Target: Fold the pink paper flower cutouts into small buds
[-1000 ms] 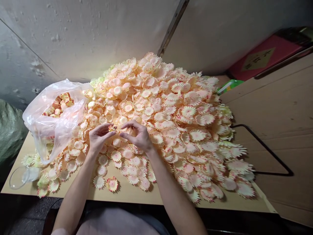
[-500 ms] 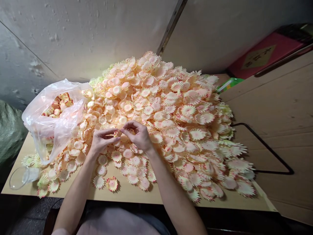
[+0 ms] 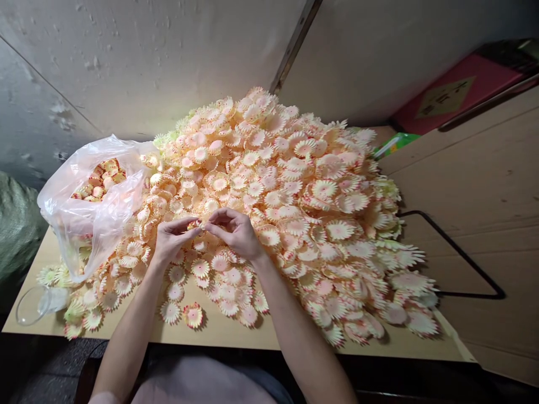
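A large heap of pale pink and cream flower-shaped pieces [image 3: 290, 179] with jagged, red-tipped edges covers much of the table. In front of its middle, my left hand [image 3: 172, 237] pinches a small yellow and red flower piece [image 3: 194, 225] between thumb and fingers. My right hand [image 3: 236, 233] is beside it on the right, thumb and index finger pressed together at the piece's right side; what they grip is too small to make out. One red-edged flower [image 3: 193, 316] lies apart near the table's front edge.
A translucent plastic bag [image 3: 99, 224] with rolled pieces stands at the left. In front of it a clear cup [image 3: 32, 307] lies by the table edge [image 3: 168, 336]. Cardboard [image 3: 475, 224] with a black metal bar [image 3: 463, 252] rises on the right, near a red box [image 3: 455, 95].
My left hand has shifted slightly left, and the small piece has moved with it. The fingertips of my right hand have moved slightly left too.
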`<action>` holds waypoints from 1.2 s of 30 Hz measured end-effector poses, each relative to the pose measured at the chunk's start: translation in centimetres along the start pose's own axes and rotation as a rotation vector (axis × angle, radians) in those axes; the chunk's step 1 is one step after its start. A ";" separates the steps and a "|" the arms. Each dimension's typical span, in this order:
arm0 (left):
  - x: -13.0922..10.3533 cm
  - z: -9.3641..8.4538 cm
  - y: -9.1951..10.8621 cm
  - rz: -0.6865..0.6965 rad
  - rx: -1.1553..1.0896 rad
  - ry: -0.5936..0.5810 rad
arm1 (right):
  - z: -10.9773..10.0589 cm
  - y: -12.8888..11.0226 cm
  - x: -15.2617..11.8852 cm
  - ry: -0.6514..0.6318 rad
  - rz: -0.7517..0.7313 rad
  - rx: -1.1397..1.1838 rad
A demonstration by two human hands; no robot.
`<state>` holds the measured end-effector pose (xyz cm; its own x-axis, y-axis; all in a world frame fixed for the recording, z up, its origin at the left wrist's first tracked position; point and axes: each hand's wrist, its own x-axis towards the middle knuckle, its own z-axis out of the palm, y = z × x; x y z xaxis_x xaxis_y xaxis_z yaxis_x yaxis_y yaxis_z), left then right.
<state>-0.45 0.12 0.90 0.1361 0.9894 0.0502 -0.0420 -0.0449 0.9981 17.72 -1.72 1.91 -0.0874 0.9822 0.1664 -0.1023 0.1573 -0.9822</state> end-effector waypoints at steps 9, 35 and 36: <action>0.1 0.0 -0.1 -0.005 -0.018 0.011 | -0.3 -0.1 -0.1 -0.063 0.005 0.054; 0.0 -0.2 -0.2 -0.029 -0.062 -0.072 | -0.3 0.0 0.1 -0.025 0.054 0.109; -0.1 -0.1 0.0 -0.031 -0.066 -0.075 | -0.3 0.1 0.1 -0.029 0.044 0.111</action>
<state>-0.54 0.05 0.86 0.2120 0.9769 0.0247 -0.1019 -0.0031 0.9948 18.03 -1.54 1.82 -0.1224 0.9843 0.1271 -0.2066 0.1000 -0.9733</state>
